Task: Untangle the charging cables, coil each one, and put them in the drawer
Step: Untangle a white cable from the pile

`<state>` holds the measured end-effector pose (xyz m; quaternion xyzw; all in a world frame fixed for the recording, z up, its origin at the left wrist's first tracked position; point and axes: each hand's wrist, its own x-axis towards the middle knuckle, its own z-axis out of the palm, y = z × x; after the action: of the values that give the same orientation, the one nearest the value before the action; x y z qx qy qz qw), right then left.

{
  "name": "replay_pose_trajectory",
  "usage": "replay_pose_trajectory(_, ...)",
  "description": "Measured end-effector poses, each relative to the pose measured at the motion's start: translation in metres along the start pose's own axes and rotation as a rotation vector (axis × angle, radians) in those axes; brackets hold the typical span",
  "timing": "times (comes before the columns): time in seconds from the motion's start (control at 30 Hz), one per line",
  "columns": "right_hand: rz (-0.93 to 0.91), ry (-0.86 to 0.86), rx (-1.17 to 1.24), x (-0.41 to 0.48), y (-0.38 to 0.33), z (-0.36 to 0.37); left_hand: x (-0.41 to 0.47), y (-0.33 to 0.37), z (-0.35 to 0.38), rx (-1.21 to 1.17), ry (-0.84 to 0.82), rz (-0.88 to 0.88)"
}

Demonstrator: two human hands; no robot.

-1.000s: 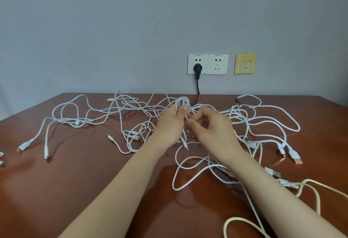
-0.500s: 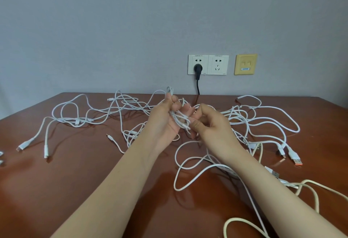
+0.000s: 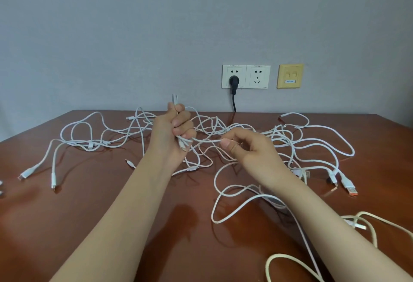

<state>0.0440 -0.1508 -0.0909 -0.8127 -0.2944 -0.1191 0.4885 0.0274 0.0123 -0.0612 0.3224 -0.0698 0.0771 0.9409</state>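
Note:
Several white charging cables (image 3: 297,145) lie tangled across the brown table (image 3: 67,214). My left hand (image 3: 172,132) is raised above the table's middle and grips a folded bundle of white cable (image 3: 182,142), whose ends stick out above and below the fist. A strand runs from that bundle to my right hand (image 3: 248,150), which pinches it between thumb and forefinger. A cream cable (image 3: 366,230) loops at the near right. No drawer is in view.
On the wall behind, a double white socket (image 3: 245,76) has a black plug (image 3: 233,81) in it, with a yellow wall plate (image 3: 290,75) to its right. A plug with an orange tip (image 3: 307,190) lies at the right, and two connectors (image 3: 38,174) at the left.
My left hand has risen and closed into a fist round the bundle. My right hand has drawn away to the right, pulling a strand out between the two hands.

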Motion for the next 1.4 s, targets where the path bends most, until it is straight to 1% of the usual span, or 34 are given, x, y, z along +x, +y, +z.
replay_pose_trajectory(0.1, -0.033, 0.067, -0.019, 0.0, -0.003, -0.002, 0.001, -0.003, 0.003, 0.11, 0.026, 0.015)
replay_pose_trajectory(0.17, -0.087, 0.087, -0.113, -0.001, -0.005, -0.003, 0.002, -0.006, 0.005, 0.211, 0.048, 0.032)
replay_pose_trajectory(0.27, -0.188, 0.028, -0.269, -0.005, -0.011, -0.001, 0.002, -0.011, 0.007, 0.413, 0.119, 0.07)
replay_pose_trajectory(0.4, -0.25, -0.068, -0.244, -0.007, -0.016, 0.001, 0.003, -0.022, 0.009, 0.743, 0.178, 0.139)
replay_pose_trajectory(0.47, -0.272, -0.082, -0.229, -0.006, -0.015, 0.003, 0.003, -0.03, 0.008, 0.916, 0.165, 0.166)
replay_pose_trajectory(0.53, -0.286, -0.087, -0.236, -0.007, -0.015, 0.006, 0.002, -0.036, 0.007, 1.035, 0.146, 0.167)
replay_pose_trajectory(0.6, -0.281, -0.071, -0.231, -0.007, -0.015, 0.007, 0.001, -0.037, 0.007, 1.095, 0.161, 0.165)
replay_pose_trajectory(0.67, -0.239, -0.049, -0.197, -0.007, -0.016, 0.005, 0.0, -0.036, 0.007, 1.162, 0.155, 0.156)
replay_pose_trajectory(0.8, -0.162, -0.055, -0.176, -0.006, -0.016, 0.001, 0.0, -0.039, 0.007, 1.24, 0.087, 0.075)
replay_pose_trajectory(0.9, -0.132, -0.07, -0.101, -0.006, -0.015, 0.001, -0.003, -0.039, 0.007, 1.277, 0.005, 0.015)
replay_pose_trajectory(1.0, -0.149, -0.033, -0.151, -0.006, -0.015, 0.0, -0.006, -0.037, 0.008, 1.335, -0.036, -0.005)
replay_pose_trajectory(1.13, -0.137, 0.047, -0.127, -0.004, -0.017, -0.007, -0.007, -0.04, 0.009, 1.372, -0.086, -0.043)
replay_pose_trajectory(1.3, -0.069, 0.15, -0.136, -0.001, -0.012, -0.01, -0.011, -0.039, 0.01, 1.477, -0.139, 0.018)
replay_pose_trajectory(1.4, -0.036, 0.098, -0.212, 0.001, -0.01, -0.011, -0.015, -0.037, 0.011, 1.545, -0.164, 0.015)
